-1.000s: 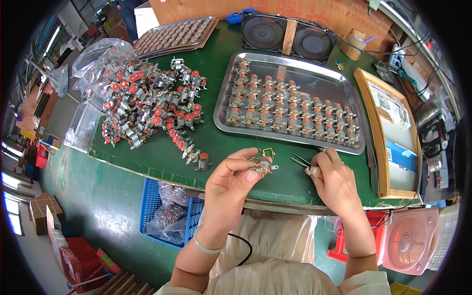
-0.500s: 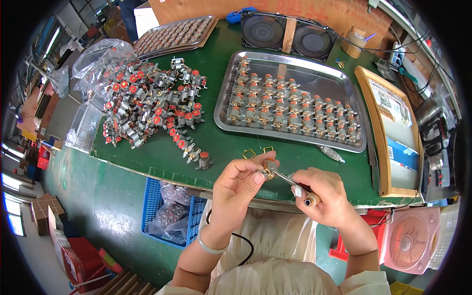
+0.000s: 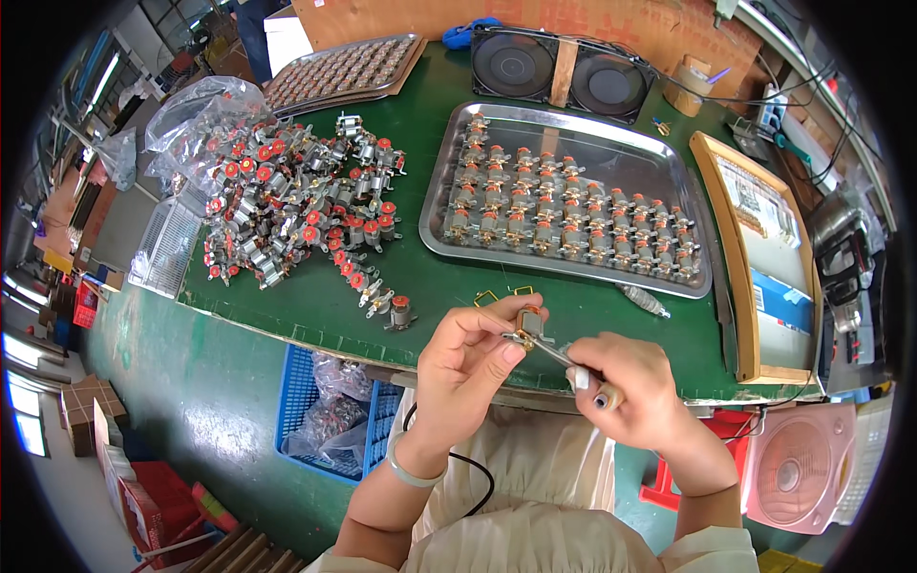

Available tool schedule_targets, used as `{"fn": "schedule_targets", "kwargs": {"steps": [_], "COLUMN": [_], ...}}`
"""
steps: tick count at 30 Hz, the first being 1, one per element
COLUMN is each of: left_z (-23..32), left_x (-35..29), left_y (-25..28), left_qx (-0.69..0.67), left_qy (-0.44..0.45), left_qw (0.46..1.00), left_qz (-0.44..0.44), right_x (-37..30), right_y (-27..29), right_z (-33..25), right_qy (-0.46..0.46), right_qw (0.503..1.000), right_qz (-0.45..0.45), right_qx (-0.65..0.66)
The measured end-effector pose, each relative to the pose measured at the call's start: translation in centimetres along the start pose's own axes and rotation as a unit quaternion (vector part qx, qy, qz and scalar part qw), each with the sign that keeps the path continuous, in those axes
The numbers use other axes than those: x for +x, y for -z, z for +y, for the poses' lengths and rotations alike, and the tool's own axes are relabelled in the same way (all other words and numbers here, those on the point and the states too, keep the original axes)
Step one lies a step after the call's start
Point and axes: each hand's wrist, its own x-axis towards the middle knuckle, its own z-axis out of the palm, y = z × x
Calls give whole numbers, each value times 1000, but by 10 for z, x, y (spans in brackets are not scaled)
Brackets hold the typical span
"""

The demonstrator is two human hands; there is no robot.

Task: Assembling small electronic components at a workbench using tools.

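Metal tool now at motor, apart one second earlier. Motor red end up in view, long axis near vertical. Left hand pinches motor; right hand fingers curl round tool.

Cream gathered garment, cream sleeves; pale wrist bangle.

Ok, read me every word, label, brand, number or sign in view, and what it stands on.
Brown back panel: red printed characters, partly cut off and too blurred to quote.
Blue sheet in the wooden frame: pale marks, too small to read.
Red-topped metal component in the left hand: no lettering legible.
Nothing else legible.
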Motion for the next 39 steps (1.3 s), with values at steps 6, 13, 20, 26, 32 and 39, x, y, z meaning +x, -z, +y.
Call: {"fn": "schedule_targets", "kwargs": {"steps": [6,13,20,26,32,39], "left_z": [2,-5,-12,-16,-16,0], "left_x": [1,3,6,5,3,2], "left_y": [4,1,6,1,-3,0], "left_qx": [-1,-1,49,74,84,145], "left_qy": [-11,-73,-148,-120,-104,-91], "left_qw": [999,996,987,989,991,980], "left_qz": [-30,-54,-35,-50,-29,98], "right_x": [0,1,-2,4,26,80], "right_y": [3,2,20,19,13,42], "right_z": [-2,8,13,15,1,78], "right_qy": [-74,-317,-75,-41,-6,27], "right_qw": [988,715,993,969,997,950], "right_qz": [-30,-100,-77,-62,-53,30], "right_qx": [132,615,53,-238,-59,-309]}}
